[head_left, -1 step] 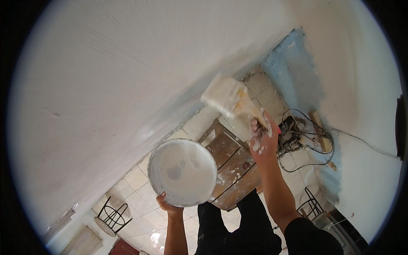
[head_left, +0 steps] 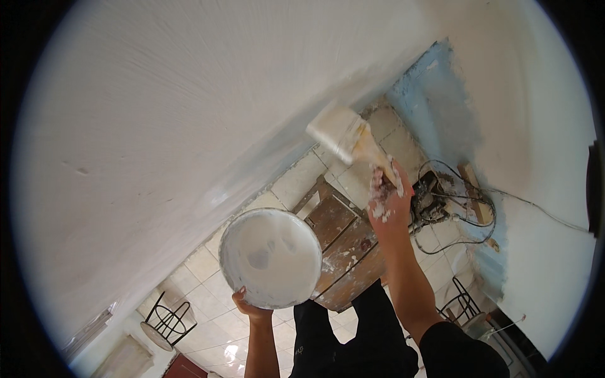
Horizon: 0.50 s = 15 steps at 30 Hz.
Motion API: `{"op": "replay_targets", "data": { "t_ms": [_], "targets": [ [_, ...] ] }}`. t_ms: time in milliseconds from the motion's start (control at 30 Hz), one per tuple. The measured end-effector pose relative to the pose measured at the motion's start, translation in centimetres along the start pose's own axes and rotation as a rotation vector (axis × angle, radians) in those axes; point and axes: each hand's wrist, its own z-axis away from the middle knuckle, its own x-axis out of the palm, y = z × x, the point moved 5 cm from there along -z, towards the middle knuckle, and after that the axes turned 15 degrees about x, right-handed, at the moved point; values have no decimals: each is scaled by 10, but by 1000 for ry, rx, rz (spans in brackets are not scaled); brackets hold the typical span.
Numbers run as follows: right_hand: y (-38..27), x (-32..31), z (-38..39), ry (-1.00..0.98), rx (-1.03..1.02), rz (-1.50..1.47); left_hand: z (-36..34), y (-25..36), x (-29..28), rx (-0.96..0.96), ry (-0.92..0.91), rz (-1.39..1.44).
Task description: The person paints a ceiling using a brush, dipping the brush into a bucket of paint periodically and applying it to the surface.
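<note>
My left hand [head_left: 251, 310] holds a round white bucket [head_left: 271, 257] of white paint from underneath, at chest height. My right hand [head_left: 387, 201], spattered with paint, is shut on the wooden handle of a wide paint-loaded brush [head_left: 340, 135]. The brush head is blurred and lies against the white wall [head_left: 189, 113], near the lower edge of the painted area. A pale blue unpainted patch [head_left: 435, 94] of wall lies just right of the brush. My dark trouser legs [head_left: 353, 334] stand on a paint-stained wooden platform [head_left: 343, 249].
Far below is a tiled floor [head_left: 208, 264]. A tangle of cables and scraps [head_left: 454, 208] lies at the wall's foot to the right. A black wire-frame stool [head_left: 167, 321] stands lower left, another wire-frame seat [head_left: 463, 309] lower right.
</note>
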Motion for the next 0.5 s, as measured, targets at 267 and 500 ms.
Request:
{"op": "replay_targets", "data": {
  "t_ms": [267,500],
  "targets": [
    [136,-17,-33,-14,256,-538,37,53,-61,58,155,73],
    [185,-20,-7,173,318,-96,58,97,-113,302,207,-231]
  ]
}}
